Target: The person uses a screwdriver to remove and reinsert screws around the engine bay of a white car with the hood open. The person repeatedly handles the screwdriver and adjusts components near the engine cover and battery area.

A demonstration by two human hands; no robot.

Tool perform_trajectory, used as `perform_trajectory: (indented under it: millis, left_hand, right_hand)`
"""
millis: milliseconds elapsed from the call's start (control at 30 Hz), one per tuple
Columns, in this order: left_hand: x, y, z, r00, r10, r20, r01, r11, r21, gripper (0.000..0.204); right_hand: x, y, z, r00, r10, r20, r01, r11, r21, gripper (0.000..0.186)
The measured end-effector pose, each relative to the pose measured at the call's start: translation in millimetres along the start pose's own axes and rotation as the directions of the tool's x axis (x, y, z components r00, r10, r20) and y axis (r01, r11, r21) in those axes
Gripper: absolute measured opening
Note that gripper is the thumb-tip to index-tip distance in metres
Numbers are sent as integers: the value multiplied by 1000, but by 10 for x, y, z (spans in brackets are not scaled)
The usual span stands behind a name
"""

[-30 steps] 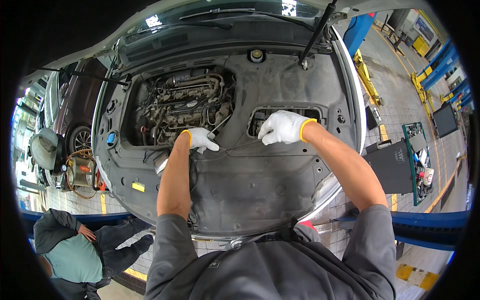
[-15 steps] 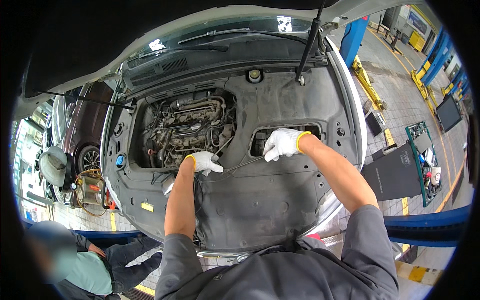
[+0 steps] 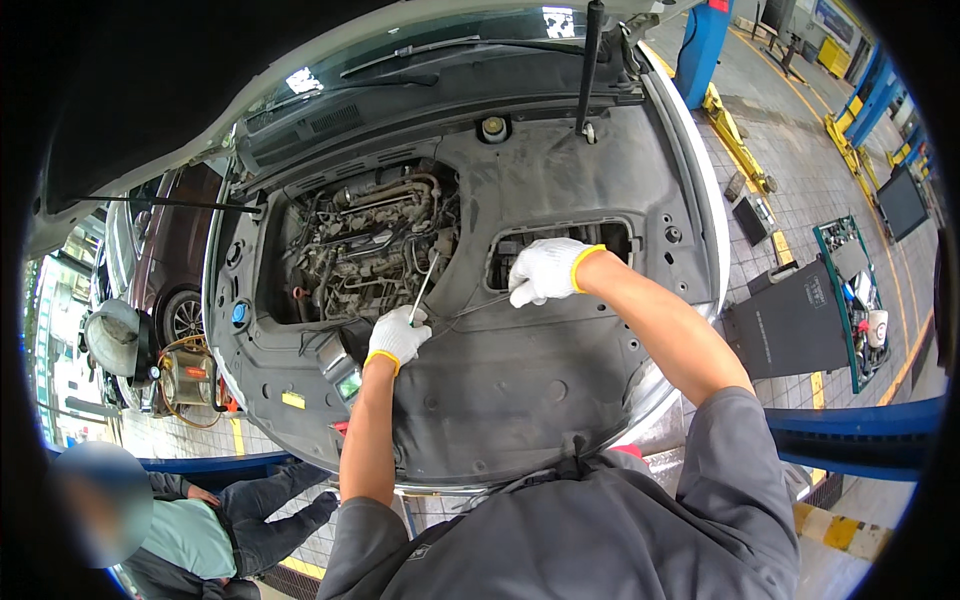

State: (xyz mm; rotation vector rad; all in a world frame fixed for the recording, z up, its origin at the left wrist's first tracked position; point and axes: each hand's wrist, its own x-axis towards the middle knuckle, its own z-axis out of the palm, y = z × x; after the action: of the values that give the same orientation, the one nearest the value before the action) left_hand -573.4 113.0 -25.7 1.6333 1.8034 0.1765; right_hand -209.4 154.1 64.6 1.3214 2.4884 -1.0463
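Note:
Both hands wear white knit gloves with yellow cuffs, over the open engine bay of a car. My left hand (image 3: 397,337) is closed on a thin pale rod (image 3: 427,282), which points up toward the engine (image 3: 375,240). A thin dark cable (image 3: 468,312) runs from near the left hand to my right hand (image 3: 543,272), whose fingers are pinched around its end. The right hand is in front of the rectangular opening (image 3: 620,240) in the black plastic cover (image 3: 500,390). Just left of my left hand lies a small dark device with a lit screen (image 3: 348,385).
A prop strut (image 3: 591,70) holds up the hood at the back right. A blue fluid cap (image 3: 240,314) sits at the cover's left. On the right, a tool case (image 3: 850,300) stands near blue lift posts (image 3: 704,60). A person in a green shirt (image 3: 190,535) is at lower left.
My left hand has turned, and the pale rod in it now points more upright. The small device's screen has come into view. The view has shifted slightly; my right hand keeps its pinch.

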Motion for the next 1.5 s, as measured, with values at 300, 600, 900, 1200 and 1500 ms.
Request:
perform_trajectory:
  millis: [300, 600, 900, 1200, 1500]
  left_hand:
    - [192, -289, 217, 990, 116, -84, -99, 977, 189, 37]
    - [104, -185, 92, 980, 181, -82, -150, 945, 292, 42]
    - [397, -450, 202, 889, 456, -46, -445, 883, 148, 27]
    - [680, -870, 209, 959, 281, -20, -279, 958, 71, 16]
    - [797, -1109, 125, 976, 181, -123, -195, 974, -117, 20]
  right_hand:
    - [119, -587, -190, 1000, 9, 1, -8, 967, -254, 31]
    - [178, -100, -244, 963, 205, 175, -230, 964, 138, 37]
    - [436, 438, 345, 996, 58, 70, -70, 981, 180, 38]
    - [60, 157, 543, 990, 137, 45, -144, 954, 263, 49]
    - [141, -107, 599, 998, 66, -16, -62, 983, 173, 42]
